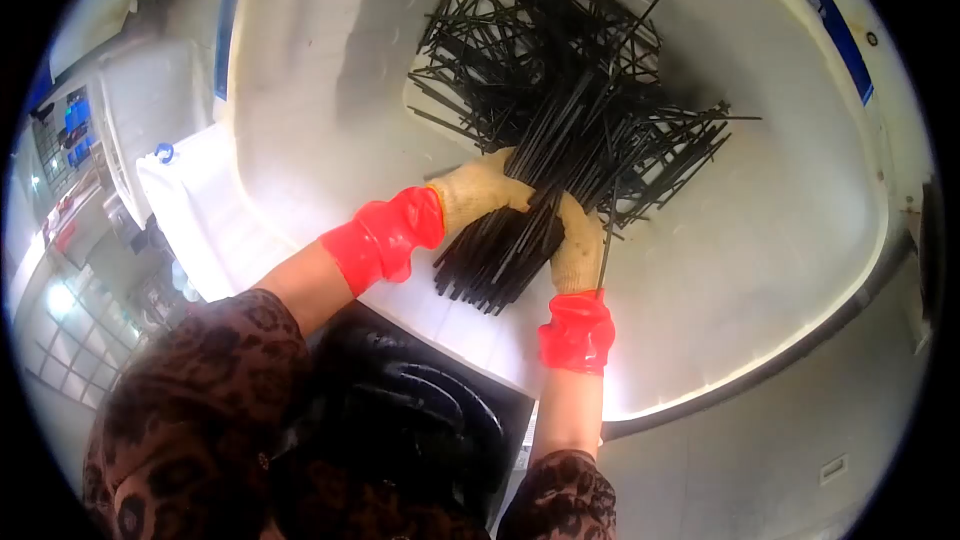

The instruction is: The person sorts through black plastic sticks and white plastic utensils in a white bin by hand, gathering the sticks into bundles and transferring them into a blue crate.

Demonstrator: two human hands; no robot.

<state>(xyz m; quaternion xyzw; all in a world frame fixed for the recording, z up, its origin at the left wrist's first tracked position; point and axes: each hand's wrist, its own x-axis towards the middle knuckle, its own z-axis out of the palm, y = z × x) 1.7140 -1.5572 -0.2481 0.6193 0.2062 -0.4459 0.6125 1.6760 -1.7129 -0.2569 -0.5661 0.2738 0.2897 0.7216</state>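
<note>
Long thin black sticks (540,50) lie criss-crossed in a heap inside a large white tub (310,90). A bundle of these sticks (500,255), roughly lined up, slants from the heap down towards me. My left hand (482,190), in a cream glove with a red cuff, is wrapped round the bundle's left side. On its right side my right hand (578,245), gloved the same way, is closed against it, with the fingertips partly hidden by sticks. One loose stick runs down along my right wrist.
The tub's pale rim (790,365) curves round in front of me and to the right. A black apron (400,410) hangs at my front. White containers (160,110) and a gridded pane (75,340) are at the left.
</note>
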